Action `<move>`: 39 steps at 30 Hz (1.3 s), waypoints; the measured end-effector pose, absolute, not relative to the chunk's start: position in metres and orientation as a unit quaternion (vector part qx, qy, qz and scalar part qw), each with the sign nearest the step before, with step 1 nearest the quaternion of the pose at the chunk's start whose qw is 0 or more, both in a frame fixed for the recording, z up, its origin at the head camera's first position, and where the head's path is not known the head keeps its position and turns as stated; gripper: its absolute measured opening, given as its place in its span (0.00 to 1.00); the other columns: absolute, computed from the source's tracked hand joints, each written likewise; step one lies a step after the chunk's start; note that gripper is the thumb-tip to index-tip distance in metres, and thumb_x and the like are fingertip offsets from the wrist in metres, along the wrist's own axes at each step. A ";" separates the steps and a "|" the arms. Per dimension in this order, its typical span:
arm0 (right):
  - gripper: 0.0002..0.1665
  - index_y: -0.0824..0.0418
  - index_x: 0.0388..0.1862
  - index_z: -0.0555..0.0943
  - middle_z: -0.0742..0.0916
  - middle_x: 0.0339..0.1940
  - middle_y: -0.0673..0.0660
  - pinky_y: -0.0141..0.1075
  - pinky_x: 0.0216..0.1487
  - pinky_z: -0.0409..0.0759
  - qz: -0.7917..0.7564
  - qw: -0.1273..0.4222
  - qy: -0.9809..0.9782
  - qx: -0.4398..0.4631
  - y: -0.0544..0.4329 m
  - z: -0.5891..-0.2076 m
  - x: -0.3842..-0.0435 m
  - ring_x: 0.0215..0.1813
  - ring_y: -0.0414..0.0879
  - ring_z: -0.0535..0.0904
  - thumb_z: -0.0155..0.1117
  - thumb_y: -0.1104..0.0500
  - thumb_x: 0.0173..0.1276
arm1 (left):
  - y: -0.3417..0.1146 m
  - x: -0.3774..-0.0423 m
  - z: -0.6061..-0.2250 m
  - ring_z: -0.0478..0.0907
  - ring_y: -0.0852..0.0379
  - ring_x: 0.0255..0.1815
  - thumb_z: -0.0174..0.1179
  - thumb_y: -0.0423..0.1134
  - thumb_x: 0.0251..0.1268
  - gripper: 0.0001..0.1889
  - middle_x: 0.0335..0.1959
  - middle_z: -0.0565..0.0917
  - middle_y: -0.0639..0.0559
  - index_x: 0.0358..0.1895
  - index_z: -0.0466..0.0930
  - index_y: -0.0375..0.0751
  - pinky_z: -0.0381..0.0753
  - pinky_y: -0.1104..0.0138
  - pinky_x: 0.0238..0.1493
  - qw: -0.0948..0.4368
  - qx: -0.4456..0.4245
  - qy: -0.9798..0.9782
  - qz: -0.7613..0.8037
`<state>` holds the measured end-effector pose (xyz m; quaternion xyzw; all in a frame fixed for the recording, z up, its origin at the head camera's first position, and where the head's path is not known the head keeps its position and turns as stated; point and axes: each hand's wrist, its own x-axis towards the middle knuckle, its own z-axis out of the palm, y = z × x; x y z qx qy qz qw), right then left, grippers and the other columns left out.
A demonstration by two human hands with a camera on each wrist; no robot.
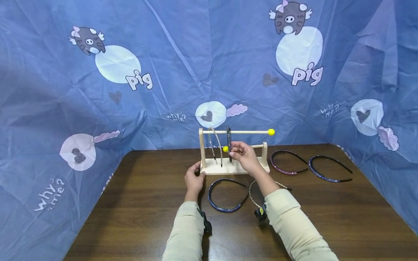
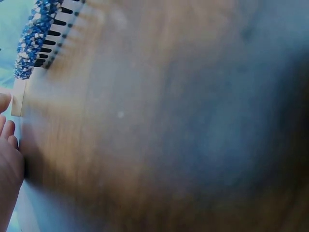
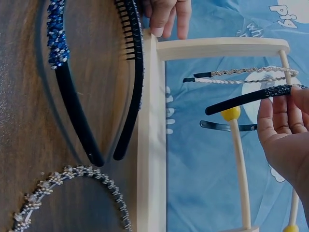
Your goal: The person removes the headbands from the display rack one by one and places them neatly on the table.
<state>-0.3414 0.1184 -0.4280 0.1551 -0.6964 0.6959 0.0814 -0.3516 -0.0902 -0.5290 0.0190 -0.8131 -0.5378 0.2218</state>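
Observation:
A pale wooden headband stand (image 1: 213, 167) has two rods with yellow ball ends, the upper one longer. My right hand (image 1: 246, 157) pinches a black glittery headband (image 1: 229, 139), which hangs over the upper rod. In the right wrist view, the fingers (image 3: 282, 116) hold this headband (image 3: 241, 102) along one side. Two braided headbands (image 1: 219, 141) hang on the same rod, nearer its upright. My left hand (image 1: 194, 179) grips the left end of the stand's base. The left wrist view has only part of that hand (image 2: 8, 154), beside the base's corner.
A blue glittery headband (image 1: 225, 209) and a beaded one (image 1: 253, 197) lie on the brown table (image 1: 147, 206) before the stand, the latter partly under my right forearm. To the right lie a pink glittery headband (image 1: 284, 171) and another blue one (image 1: 321, 177). Patterned blue cloth (image 1: 183, 72) hangs behind.

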 end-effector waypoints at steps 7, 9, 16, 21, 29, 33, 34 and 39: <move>0.22 0.77 0.55 0.70 0.81 0.39 0.68 0.31 0.41 0.79 0.690 0.089 -0.702 0.154 0.119 -0.416 -0.340 0.38 0.44 0.78 0.57 0.76 0.60 | -0.092 -0.354 -0.528 0.76 0.45 0.40 0.69 0.24 0.41 0.22 0.38 0.81 0.40 0.47 0.81 0.34 0.75 0.55 0.44 0.247 0.004 -0.817 -0.521; 0.22 0.77 0.55 0.70 0.80 0.39 0.68 0.31 0.41 0.79 0.693 0.091 -0.698 0.156 0.119 -0.413 -0.339 0.38 0.44 0.78 0.57 0.76 0.60 | -0.092 -0.354 -0.528 0.76 0.44 0.40 0.69 0.24 0.41 0.23 0.39 0.81 0.39 0.48 0.81 0.34 0.75 0.55 0.45 0.246 0.000 -0.819 -0.519; 0.21 0.78 0.54 0.70 0.81 0.38 0.68 0.30 0.40 0.79 0.689 0.101 -0.699 0.161 0.124 -0.408 -0.337 0.37 0.44 0.78 0.56 0.77 0.60 | -0.091 -0.355 -0.528 0.79 0.44 0.40 0.70 0.24 0.42 0.24 0.39 0.82 0.39 0.49 0.80 0.31 0.77 0.55 0.44 0.229 -0.010 -0.822 -0.522; 0.21 0.78 0.54 0.70 0.81 0.36 0.66 0.28 0.40 0.77 0.687 0.114 -0.700 0.162 0.127 -0.406 -0.335 0.38 0.44 0.77 0.56 0.76 0.60 | -0.089 -0.352 -0.528 0.80 0.44 0.41 0.70 0.24 0.42 0.22 0.39 0.83 0.39 0.46 0.81 0.31 0.77 0.56 0.46 0.223 -0.006 -0.823 -0.522; 0.21 0.78 0.54 0.70 0.80 0.34 0.58 0.28 0.40 0.78 0.695 0.119 -0.692 0.156 0.132 -0.401 -0.335 0.35 0.40 0.76 0.56 0.77 0.59 | -0.089 -0.350 -0.527 0.81 0.47 0.40 0.71 0.28 0.43 0.22 0.39 0.84 0.43 0.47 0.82 0.36 0.76 0.56 0.45 0.209 0.011 -0.836 -0.508; 0.21 0.78 0.54 0.70 0.80 0.34 0.58 0.29 0.41 0.78 0.692 0.117 -0.695 0.153 0.134 -0.400 -0.336 0.36 0.43 0.77 0.56 0.77 0.60 | -0.089 -0.349 -0.527 0.80 0.48 0.42 0.71 0.28 0.44 0.22 0.40 0.84 0.44 0.48 0.82 0.37 0.75 0.56 0.46 0.200 0.011 -0.839 -0.505; 0.21 0.78 0.54 0.70 0.80 0.34 0.58 0.29 0.41 0.78 0.691 0.118 -0.696 0.152 0.135 -0.399 -0.336 0.36 0.44 0.77 0.56 0.77 0.60 | -0.089 -0.349 -0.527 0.80 0.48 0.42 0.71 0.28 0.44 0.22 0.40 0.84 0.45 0.48 0.82 0.37 0.75 0.56 0.46 0.198 0.011 -0.839 -0.506; 0.21 0.77 0.54 0.70 0.80 0.34 0.55 0.29 0.42 0.77 0.692 0.126 -0.694 0.152 0.136 -0.394 -0.336 0.37 0.42 0.76 0.56 0.76 0.61 | -0.090 -0.351 -0.527 0.80 0.47 0.41 0.70 0.28 0.45 0.21 0.39 0.84 0.44 0.48 0.82 0.36 0.75 0.56 0.46 0.198 0.003 -0.832 -0.518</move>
